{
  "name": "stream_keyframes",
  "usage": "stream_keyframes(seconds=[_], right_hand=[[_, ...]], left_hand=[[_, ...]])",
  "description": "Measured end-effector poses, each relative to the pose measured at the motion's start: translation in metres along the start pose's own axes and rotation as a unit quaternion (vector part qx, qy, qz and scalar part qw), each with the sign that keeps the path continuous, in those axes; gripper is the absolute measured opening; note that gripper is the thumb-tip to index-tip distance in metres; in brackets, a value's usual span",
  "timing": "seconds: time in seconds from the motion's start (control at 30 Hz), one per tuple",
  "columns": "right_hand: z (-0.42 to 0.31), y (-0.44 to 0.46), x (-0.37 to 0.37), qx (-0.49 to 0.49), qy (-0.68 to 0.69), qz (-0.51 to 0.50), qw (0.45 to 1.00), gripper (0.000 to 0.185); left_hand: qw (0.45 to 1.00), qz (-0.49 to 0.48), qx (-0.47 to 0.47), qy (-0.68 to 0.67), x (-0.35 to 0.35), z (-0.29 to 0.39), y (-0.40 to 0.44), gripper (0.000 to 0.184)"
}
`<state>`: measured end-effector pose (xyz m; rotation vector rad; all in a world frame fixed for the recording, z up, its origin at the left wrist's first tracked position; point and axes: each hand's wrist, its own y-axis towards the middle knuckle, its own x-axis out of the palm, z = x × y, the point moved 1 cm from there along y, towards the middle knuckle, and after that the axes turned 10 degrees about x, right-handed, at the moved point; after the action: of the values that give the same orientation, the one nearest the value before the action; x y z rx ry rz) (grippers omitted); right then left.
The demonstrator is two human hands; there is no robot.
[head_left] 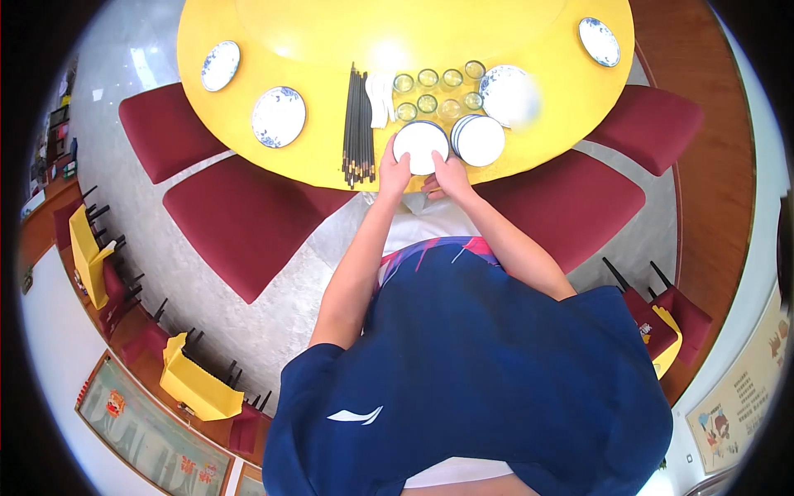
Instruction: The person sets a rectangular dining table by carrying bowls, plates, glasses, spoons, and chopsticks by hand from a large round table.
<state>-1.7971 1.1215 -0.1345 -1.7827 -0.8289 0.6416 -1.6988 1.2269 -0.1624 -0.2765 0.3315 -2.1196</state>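
A white dish [421, 140] lies between left fingers [403, 162] and right fingers [438, 159], both pinching it.

A navy shirt [496, 364] with loose short sleeves [308, 384] bears a slim white curved logo [356, 416]. Its hem [430, 250] shows pink and purple streaks; white cloth [459, 472] edges the neckline. The left hand [394, 170] and right hand [452, 176] are bare.

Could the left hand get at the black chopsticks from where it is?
Probably yes: the black chopsticks lie right beside the left hand, with nothing visible standing between. That hand is holding the white dish, though, so it would likely have to let go first.
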Motion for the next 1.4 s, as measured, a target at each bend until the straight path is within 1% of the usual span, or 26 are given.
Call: stream_keyframes(seconds=[0.07,0.13,0.17,0.2,0.23,0.27,0.3,0.33,0.4,0.43,0.47,0.53,0.6,0.67,0.8,0.87,0.93,1.0,1.03,1.07,1.13,1.2,1.27,1.3,1.37,1.4], right_hand=[[-0.001,0.001,0.001,0.003,0.003,-0.002,1.0,0.061],[-0.005,-0.003,0.002,0.008,-0.005,-0.011,1.0,0.063],[-0.008,-0.01,-0.001,0.003,-0.048,-0.005,0.999,0.065],[-0.013,-0.02,-0.003,-0.004,-0.093,0.0,0.996,0.066],[-0.013,-0.034,-0.004,-0.028,-0.115,-0.013,0.993,0.07],[-0.006,-0.041,-0.003,-0.004,-0.124,-0.009,0.992,0.071],[0.003,-0.046,-0.002,0.02,-0.133,-0.004,0.991,0.071],[0.014,-0.048,-0.006,0.042,-0.159,-0.044,0.985,0.071],[0.037,-0.056,-0.009,0.07,-0.194,-0.113,0.972,0.066],[0.047,-0.06,-0.008,0.076,-0.204,-0.144,0.965,0.062],[0.058,-0.059,-0.007,0.074,-0.217,-0.152,0.961,0.062],[0.085,-0.039,-0.006,0.015,-0.169,-0.16,0.972,0.051],[0.092,-0.033,0.006,0.006,-0.169,-0.154,0.973,0.047],[0.097,-0.034,0.027,-0.01,-0.164,-0.145,0.976,0.043],[0.121,-0.036,0.082,-0.044,-0.227,-0.152,0.961,0.041],[0.141,-0.037,0.111,-0.027,-0.223,-0.166,0.96,0.039],[0.168,-0.026,0.132,-0.024,-0.227,-0.16,0.96,0.037],[0.194,-0.014,0.158,0.006,-0.239,-0.134,0.962,0.035],[0.203,-0.008,0.173,0.017,-0.21,-0.14,0.967,0.028],[0.205,-0.012,0.19,0.011,-0.215,-0.134,0.967,0.028],[0.199,-0.024,0.228,0.016,-0.193,-0.202,0.96,0.019],[0.183,-0.035,0.266,0.035,-0.217,-0.185,0.958,0.015],[0.161,-0.042,0.293,0.011,-0.225,-0.167,0.96,0.016],[0.151,-0.042,0.304,-0.004,-0.232,-0.152,0.961,0.016],[0.123,-0.029,0.315,-0.009,-0.207,-0.135,0.969,0.017],[0.108,-0.026,0.319,-0.009,-0.187,-0.126,0.974,0.017]], left_hand=[[1.0,-0.003,-0.016,-0.022,-0.001,-0.004,0.002,0.063],[1.0,0.013,-0.011,0.005,0.0,-0.011,0.002,0.065],[0.999,0.023,-0.008,0.029,-0.001,-0.015,0.0,0.067],[0.999,0.041,-0.008,0.029,-0.001,0.0,-0.004,0.067],[0.997,0.027,-0.056,0.043,-0.001,0.03,-0.013,0.069],[0.993,0.013,-0.105,0.057,-0.001,0.05,-0.023,0.072],[0.994,0.036,-0.094,0.035,-0.004,0.053,-0.033,0.067],[0.994,0.049,-0.092,0.035,-0.01,0.053,-0.04,0.067],[0.991,0.091,-0.096,-0.005,-0.027,0.041,-0.057,0.057],[0.992,0.108,-0.07,0.008,-0.036,0.033,-0.069,0.044],[0.99,0.123,-0.067,0.007,-0.05,0.026,-0.08,0.044],[0.99,0.118,-0.073,-0.03,-0.081,0.006,-0.102,0.038],[0.984,0.158,-0.07,-0.041,-0.106,0.003,-0.128,0.039],[0.975,0.177,-0.112,-0.068,-0.137,-0.012,-0.153,0.044],[0.975,0.189,-0.059,-0.102,-0.204,-0.024,-0.215,0.054],[0.982,0.164,-0.037,-0.084,-0.246,-0.042,-0.256,0.062],[0.973,0.213,-0.083,-0.035,-0.28,-0.051,-0.304,0.067],[0.949,0.28,-0.146,0.023,-0.32,-0.07,-0.354,0.066],[0.943,0.311,-0.109,0.053,-0.338,-0.081,-0.379,0.064],[0.933,0.342,-0.076,0.082,-0.354,-0.093,-0.407,0.063],[0.924,0.375,-0.072,-0.025,-0.384,-0.112,-0.466,0.056],[0.878,0.418,-0.068,-0.221,-0.404,-0.131,-0.514,0.048],[0.838,0.452,-0.052,-0.302,-0.421,-0.134,-0.552,0.037],[0.84,0.448,-0.047,-0.302,-0.427,-0.139,-0.565,0.037],[0.785,0.504,0.004,-0.359,-0.439,-0.147,-0.575,0.031],[0.787,0.501,0.006,-0.359,-0.445,-0.152,-0.574,0.031]])
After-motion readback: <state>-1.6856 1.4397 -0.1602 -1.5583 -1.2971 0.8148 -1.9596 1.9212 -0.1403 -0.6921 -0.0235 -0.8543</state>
